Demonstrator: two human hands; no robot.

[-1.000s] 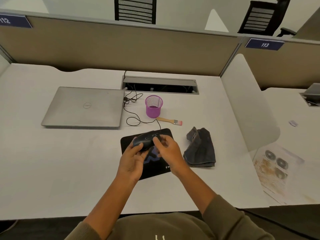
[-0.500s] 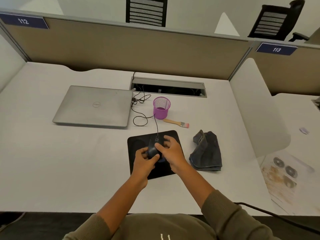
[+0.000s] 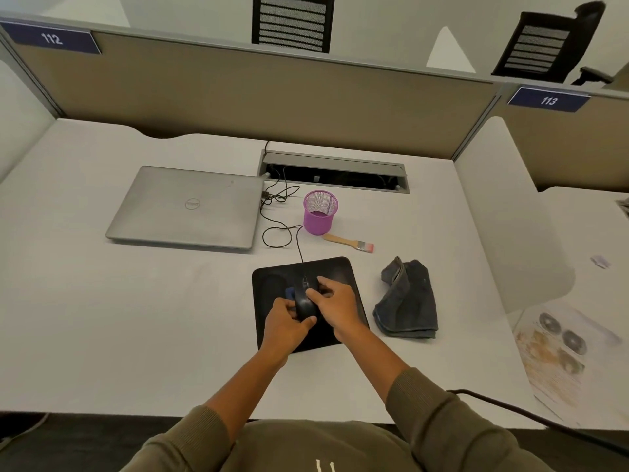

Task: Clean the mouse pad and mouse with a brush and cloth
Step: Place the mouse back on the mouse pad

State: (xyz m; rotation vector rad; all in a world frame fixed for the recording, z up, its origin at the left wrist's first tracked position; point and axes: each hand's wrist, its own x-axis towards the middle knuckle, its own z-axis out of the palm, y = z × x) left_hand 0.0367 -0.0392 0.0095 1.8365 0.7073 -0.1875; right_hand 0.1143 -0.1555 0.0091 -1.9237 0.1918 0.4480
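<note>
Worktop layout: mouse pad at frame centre, carrying the mouse, with the left hand at the mouse's lower left and the right hand at its right. Cloth lies just right of the pad. Brush lies above the pad, pen cup just above the brush. Laptop sits left of the cup. Cable tray runs along the top, above the cup.

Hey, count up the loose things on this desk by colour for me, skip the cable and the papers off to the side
Black: 2, the mouse and the mouse pad
Silver: 1, the laptop
Purple: 1, the mesh cup
Wood-coloured: 1, the brush
Dark grey: 1, the cloth
Total: 6
</note>
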